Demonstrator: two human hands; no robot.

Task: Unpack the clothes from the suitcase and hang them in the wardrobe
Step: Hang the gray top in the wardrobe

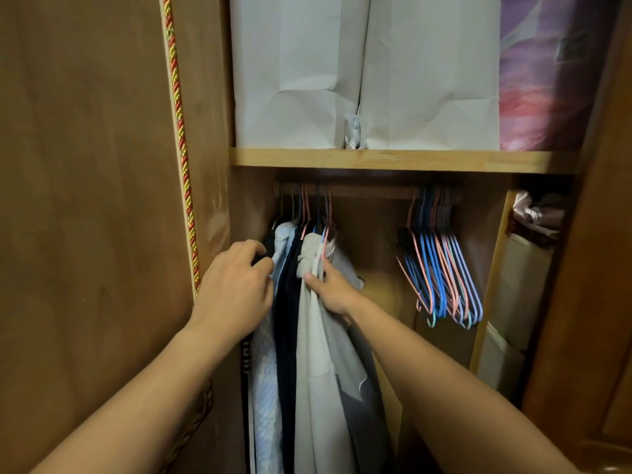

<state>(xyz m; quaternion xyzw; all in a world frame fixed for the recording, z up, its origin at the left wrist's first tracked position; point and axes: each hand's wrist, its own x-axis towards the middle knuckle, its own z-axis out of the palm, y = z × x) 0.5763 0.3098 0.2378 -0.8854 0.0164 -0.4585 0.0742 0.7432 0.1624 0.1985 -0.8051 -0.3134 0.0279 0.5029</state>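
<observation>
Open passage lies along the rail (369, 192) between the hung clothes (307, 302) at the left end and the bunch of empty hangers (441, 268) toward the right; the bare back panel shows through this gap. My left hand (236, 285) is pressed between the wardrobe's left wall (212, 131) and the garments, with no spare room there. My right hand (330, 289) grips the outermost pale garment at the gap's left edge. The shelf (403, 160) limits clearance above the rail. A vertical divider (492, 278) blocks passage further right.
</observation>
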